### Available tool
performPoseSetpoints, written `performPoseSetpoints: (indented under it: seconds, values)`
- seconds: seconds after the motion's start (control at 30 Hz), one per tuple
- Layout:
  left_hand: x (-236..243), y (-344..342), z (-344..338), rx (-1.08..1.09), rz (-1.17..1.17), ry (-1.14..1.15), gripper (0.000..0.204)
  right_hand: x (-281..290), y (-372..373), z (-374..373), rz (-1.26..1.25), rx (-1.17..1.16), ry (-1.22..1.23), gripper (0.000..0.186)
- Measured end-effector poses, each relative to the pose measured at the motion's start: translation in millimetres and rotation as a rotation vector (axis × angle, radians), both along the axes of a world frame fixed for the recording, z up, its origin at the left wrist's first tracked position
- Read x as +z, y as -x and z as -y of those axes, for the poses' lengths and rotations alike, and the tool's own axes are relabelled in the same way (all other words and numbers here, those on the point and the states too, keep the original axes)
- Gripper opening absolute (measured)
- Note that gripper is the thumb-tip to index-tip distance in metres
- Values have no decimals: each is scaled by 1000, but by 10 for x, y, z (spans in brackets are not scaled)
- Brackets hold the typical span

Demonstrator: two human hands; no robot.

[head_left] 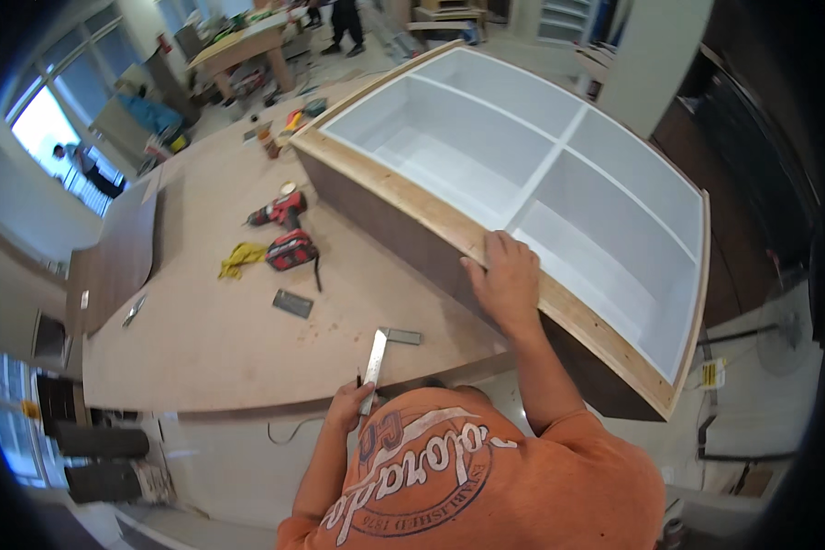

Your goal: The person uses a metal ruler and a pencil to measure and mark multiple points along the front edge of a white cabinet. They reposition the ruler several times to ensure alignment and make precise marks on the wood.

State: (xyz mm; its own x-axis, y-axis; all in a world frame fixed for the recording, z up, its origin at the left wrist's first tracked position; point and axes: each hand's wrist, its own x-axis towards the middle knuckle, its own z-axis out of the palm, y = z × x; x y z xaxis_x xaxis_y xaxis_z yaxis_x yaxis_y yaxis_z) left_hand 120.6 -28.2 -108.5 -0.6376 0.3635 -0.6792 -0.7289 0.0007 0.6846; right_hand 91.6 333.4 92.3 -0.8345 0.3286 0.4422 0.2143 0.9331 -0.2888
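My left hand [346, 405], low at the near table edge, is closed around the blade end of a metal try square [377, 357]. A thin dark pencil-like stick [359, 378] pokes up from the same fingers. The square's grey stock points right over the tabletop. My right hand [509, 280] grips the light wooden rim of a large cabinet [422, 206], its thumb toward the outer side. White inside and split by dividers into several compartments, the cabinet lies with its opening upward. Its outer side is dark brown.
On the plywood table [211, 367] lie a red-black cordless drill [280, 209], a red-black pouch-like item [291, 249], a yellow cloth [241, 260], a dark flat block [292, 303] and a small hand tool [135, 310]. A curved brown sheet [124, 252] rests at left. People are in the background.
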Motion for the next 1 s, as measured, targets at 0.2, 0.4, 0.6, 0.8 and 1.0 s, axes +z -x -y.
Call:
performPoseSetpoints:
  seconds: [0.2,0.4,0.6,0.8,1.0]
  values:
    - [153,-13,33,-70,-33,71,17,23,-79,55,30,6,49,55]
    - [77,245,203,-127,-90,38,17,72,-61,73,11,-20,52,60]
    - [29,379,298,-176,-94,29,17,84,-99,78,47,-36,27,63]
    - [-126,329,489,-147,-21,-62,19,146,-408,-147,-170,-70,44,55]
    - [-8,241,661,-61,40,-96,18,62,-885,-503,88,-389,55,49]
